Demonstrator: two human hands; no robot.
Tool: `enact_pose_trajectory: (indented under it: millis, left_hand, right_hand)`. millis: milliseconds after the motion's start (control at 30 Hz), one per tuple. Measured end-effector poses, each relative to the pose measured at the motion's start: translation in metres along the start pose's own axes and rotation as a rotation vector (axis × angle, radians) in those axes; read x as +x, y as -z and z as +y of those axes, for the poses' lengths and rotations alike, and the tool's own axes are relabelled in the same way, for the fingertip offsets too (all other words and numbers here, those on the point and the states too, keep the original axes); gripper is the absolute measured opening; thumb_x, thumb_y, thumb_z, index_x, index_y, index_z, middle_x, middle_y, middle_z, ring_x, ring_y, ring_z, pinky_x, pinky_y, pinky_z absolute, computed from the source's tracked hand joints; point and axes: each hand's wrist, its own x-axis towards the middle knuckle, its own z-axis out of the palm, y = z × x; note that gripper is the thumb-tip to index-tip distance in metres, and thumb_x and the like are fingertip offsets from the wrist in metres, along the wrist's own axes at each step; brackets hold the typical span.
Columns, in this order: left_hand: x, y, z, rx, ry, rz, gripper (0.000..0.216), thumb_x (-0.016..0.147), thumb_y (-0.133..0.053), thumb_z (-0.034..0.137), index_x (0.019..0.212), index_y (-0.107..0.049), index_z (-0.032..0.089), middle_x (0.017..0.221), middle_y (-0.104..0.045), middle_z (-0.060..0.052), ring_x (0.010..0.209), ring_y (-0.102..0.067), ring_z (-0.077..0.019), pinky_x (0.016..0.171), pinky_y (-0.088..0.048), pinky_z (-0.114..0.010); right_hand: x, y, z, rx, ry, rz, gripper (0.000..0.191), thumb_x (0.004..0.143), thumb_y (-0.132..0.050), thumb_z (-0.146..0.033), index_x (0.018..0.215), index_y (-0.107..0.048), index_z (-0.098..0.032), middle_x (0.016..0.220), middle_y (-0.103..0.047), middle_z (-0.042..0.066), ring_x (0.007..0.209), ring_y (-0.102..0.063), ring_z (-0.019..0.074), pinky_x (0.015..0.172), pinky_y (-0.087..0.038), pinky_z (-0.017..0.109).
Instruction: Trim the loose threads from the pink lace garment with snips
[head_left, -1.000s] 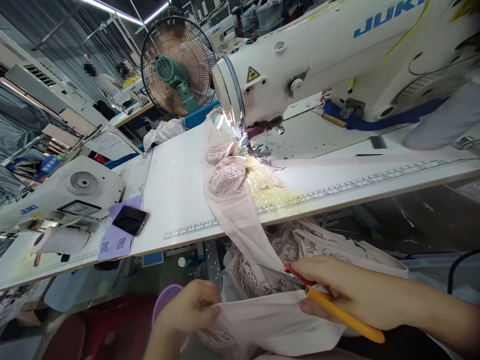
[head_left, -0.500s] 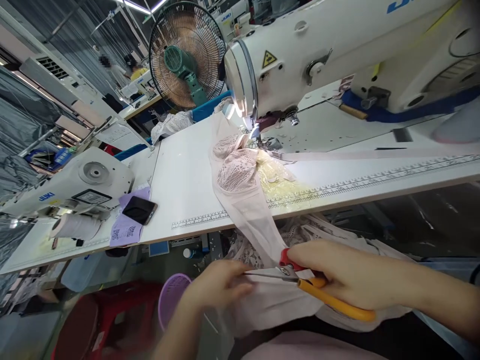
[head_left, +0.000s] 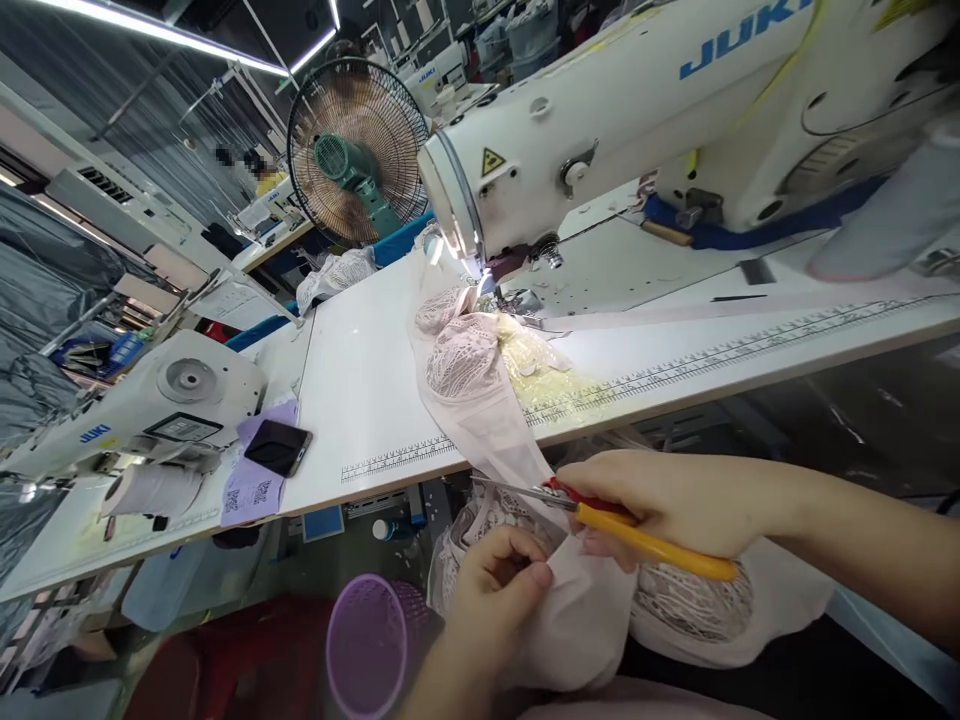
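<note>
My right hand [head_left: 671,500] is closed around scissors [head_left: 652,545] with one red and one yellow handle. Their blades point left, lying over the pale pink fabric just below the table edge. Beneath them, my left hand [head_left: 495,595] pinches the edge of a pale pink garment piece [head_left: 581,610] between thumb and fingers. A pale pink lace bra [head_left: 463,357] lies on the white table by the sewing machine's needle, and its band hangs over the edge toward the blades. More lace cups [head_left: 694,600] rest on my lap, partly covered by my right hand and fabric.
The sewing machine [head_left: 540,180] stands over the table [head_left: 360,370]. A phone [head_left: 277,447] lies on purple paper at the left, near a second machine [head_left: 180,380] and a thread cone [head_left: 154,490]. Below are a purple basket [head_left: 367,640] and red stool [head_left: 225,660]. A fan [head_left: 360,150] stands behind.
My left hand has moved from the blade tips down to the fabric edge, now pinching it. The scissors have shifted slightly up and left. The view has turned a little to the right.
</note>
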Motion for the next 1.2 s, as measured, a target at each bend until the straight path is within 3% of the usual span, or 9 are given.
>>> enact_pose_trajectory:
  millis: [100, 333, 667, 833, 1000, 1200]
  left_hand:
    - [0.002, -0.002, 0.002, 0.001, 0.034, 0.038, 0.039, 0.067, -0.087, 0.046, 0.069, -0.064, 0.015, 0.069, -0.057, 0.0, 0.065, -0.047, -0.011, 0.062, -0.034, -0.022]
    - [0.005, -0.005, 0.004, 0.019, 0.077, 0.053, 0.042, 0.065, -0.088, 0.047, 0.068, -0.063, 0.014, 0.068, -0.056, 0.0, 0.063, -0.045, -0.0102, 0.06, -0.031, -0.022]
    - [0.0, -0.006, 0.007, 0.102, 0.001, 0.146, 0.04, 0.067, -0.086, 0.048, 0.064, -0.062, 0.015, 0.066, -0.059, -0.001, 0.063, -0.047, -0.0118, 0.06, -0.034, -0.023]
    - [0.0, -0.008, 0.006, 0.099, -0.021, 0.17, 0.041, 0.067, -0.085, 0.049, 0.064, -0.061, 0.016, 0.065, -0.059, 0.0, 0.063, -0.046, -0.0121, 0.06, -0.034, -0.023]
    - [0.0, -0.008, 0.007, 0.116, -0.022, 0.164, 0.045, 0.066, -0.085, 0.052, 0.063, -0.058, 0.016, 0.062, -0.055, 0.001, 0.061, -0.044, -0.0118, 0.06, -0.034, -0.023]
    - [0.0, -0.015, 0.018, 0.159, 0.001, 0.118, 0.045, 0.068, -0.082, 0.057, 0.078, -0.068, 0.016, 0.071, -0.059, -0.002, 0.066, -0.047, -0.013, 0.062, -0.036, -0.024]
  right_hand:
    - [0.002, 0.0, 0.0, 0.061, -0.004, -0.018, 0.023, 0.083, -0.05, -0.044, 0.081, -0.043, -0.023, 0.077, -0.058, 0.002, 0.064, -0.068, 0.0229, 0.053, -0.047, 0.029]
    - [0.004, 0.006, -0.005, 0.036, 0.008, 0.002, 0.022, 0.079, -0.056, -0.039, 0.075, -0.042, -0.024, 0.069, -0.058, 0.0, 0.06, -0.06, 0.0194, 0.052, -0.043, 0.028]
    - [0.009, 0.008, -0.011, -0.096, 0.021, 0.039, 0.022, 0.08, -0.058, -0.033, 0.071, -0.042, -0.024, 0.069, -0.052, -0.002, 0.06, -0.049, 0.0161, 0.052, -0.033, 0.026]
    - [0.01, 0.008, -0.013, -0.174, 0.022, 0.057, 0.029, 0.081, -0.059, -0.04, 0.07, -0.037, -0.024, 0.067, -0.047, -0.003, 0.058, -0.043, 0.0156, 0.052, -0.03, 0.027]
    - [0.013, 0.006, -0.012, -0.222, 0.036, 0.058, 0.024, 0.079, -0.058, -0.03, 0.07, -0.037, -0.024, 0.071, -0.048, -0.002, 0.061, -0.043, 0.0164, 0.054, -0.031, 0.028]
    - [0.013, 0.004, -0.011, -0.215, 0.056, 0.063, 0.022, 0.076, -0.059, -0.022, 0.07, -0.037, -0.024, 0.071, -0.048, -0.002, 0.059, -0.042, 0.0157, 0.053, -0.031, 0.027]
